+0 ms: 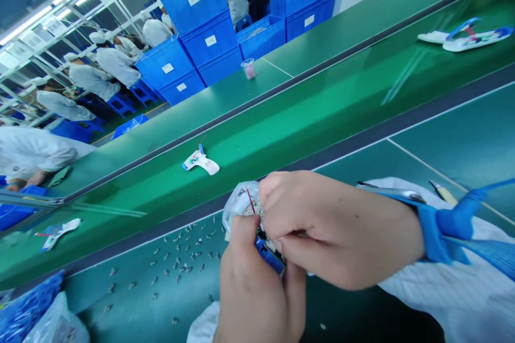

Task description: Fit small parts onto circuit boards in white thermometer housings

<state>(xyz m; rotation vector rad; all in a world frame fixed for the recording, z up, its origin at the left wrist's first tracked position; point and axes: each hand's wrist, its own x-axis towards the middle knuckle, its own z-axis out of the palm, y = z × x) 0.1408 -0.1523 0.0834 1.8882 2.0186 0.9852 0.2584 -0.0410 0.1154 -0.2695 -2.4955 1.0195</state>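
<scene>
My left hand is closed around a small blue plastic housing with dark openings in it. A thin red wire rises beside the left thumb. My right hand, with a blue strap on its wrist, is closed right against the housing, its fingertips bent down and out of sight. What those fingers pinch is hidden. Just behind both hands sits a clear plastic bag with small pale pieces in it. Many small metal parts lie scattered on the green bench left of my hands.
Beyond the bench runs a green conveyor belt carrying white gun-shaped half shells. A clear cup stands on the far ledge, before stacked blue bins. Bagged blue parts lie lower left; a co-worker's sleeve is at left.
</scene>
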